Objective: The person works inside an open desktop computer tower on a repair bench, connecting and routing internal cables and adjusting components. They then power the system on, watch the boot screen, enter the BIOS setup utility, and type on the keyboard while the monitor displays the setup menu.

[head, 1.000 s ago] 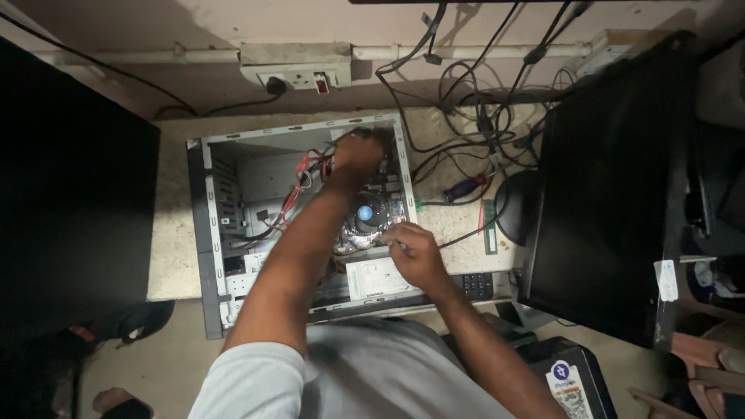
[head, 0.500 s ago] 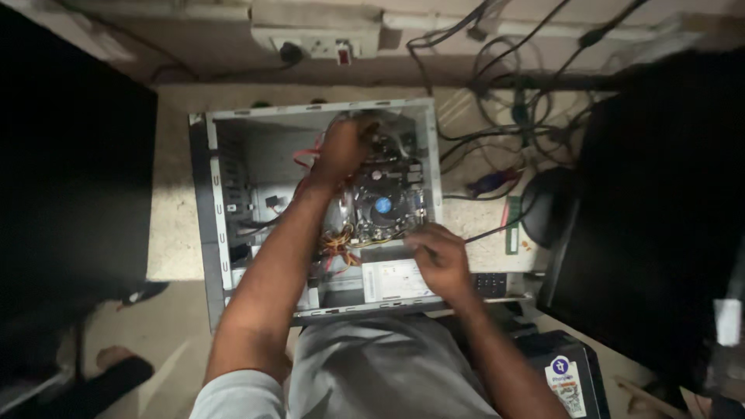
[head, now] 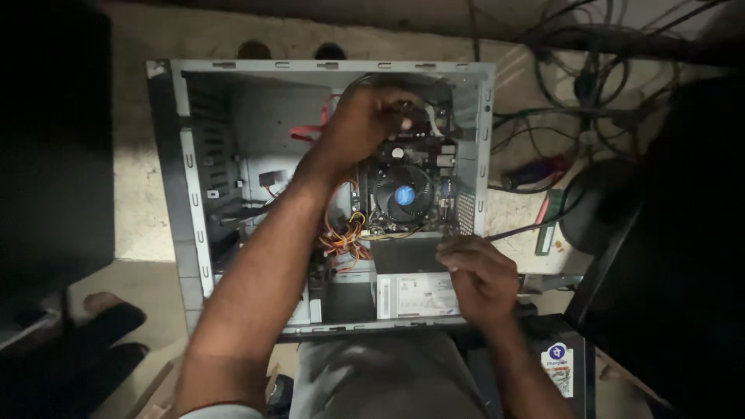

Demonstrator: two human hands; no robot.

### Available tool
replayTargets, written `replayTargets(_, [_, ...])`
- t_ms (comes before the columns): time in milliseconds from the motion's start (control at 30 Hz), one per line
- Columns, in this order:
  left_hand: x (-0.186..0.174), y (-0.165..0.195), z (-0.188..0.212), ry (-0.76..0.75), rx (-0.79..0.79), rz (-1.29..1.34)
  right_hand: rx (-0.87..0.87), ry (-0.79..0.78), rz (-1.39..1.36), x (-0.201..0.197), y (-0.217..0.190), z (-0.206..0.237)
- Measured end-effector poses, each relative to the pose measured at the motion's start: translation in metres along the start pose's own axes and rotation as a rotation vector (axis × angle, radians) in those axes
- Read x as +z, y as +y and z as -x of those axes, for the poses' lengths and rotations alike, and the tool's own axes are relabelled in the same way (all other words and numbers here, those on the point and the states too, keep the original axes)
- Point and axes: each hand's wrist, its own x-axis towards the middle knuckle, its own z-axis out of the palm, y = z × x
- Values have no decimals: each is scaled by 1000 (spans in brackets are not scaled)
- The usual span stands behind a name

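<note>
- Head view: an open computer case [head: 186,194] lies on its side on the pale counter, its inside facing up at us.
- The left hand [head: 363,124] is deep in the far end of the case, fingers curled down onto the top edge of the motherboard [head: 434,167], right by the cables there. It looks closed around something small, but what exactly sits under the fingers I cannot tell.
- Just below that hand sits the round cooler fan [head: 403,194] with its blue centre, uncovered and untouched.
- The right hand [head: 481,275] hovers at the near right corner of the case, fingers bent loosely inward, over the edge of the power supply [head: 419,295]. Whether it grips anything is hidden.
- A bundle of orange and yellow wires [head: 345,237] spills between the forearm and the board.
- A red flat cable [head: 306,133] lies just left of the left hand.
- Outside the case, to the right, a tangle of dark cables [head: 590,85] and a green memory stick [head: 548,225] rest on the counter.
</note>
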Motion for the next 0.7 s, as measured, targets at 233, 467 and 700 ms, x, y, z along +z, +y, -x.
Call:
replayTargets(233, [3,-31,-24,-30,-30,-52,30,18,-31,1,38,3])
replayTargets(467, [16,-45,-27,-6,55,-160,0,-8,-35,-9,52,9])
replayTargets(700, [16,-56,-34,65,225,-283,18,-14,-25,-10,63,12])
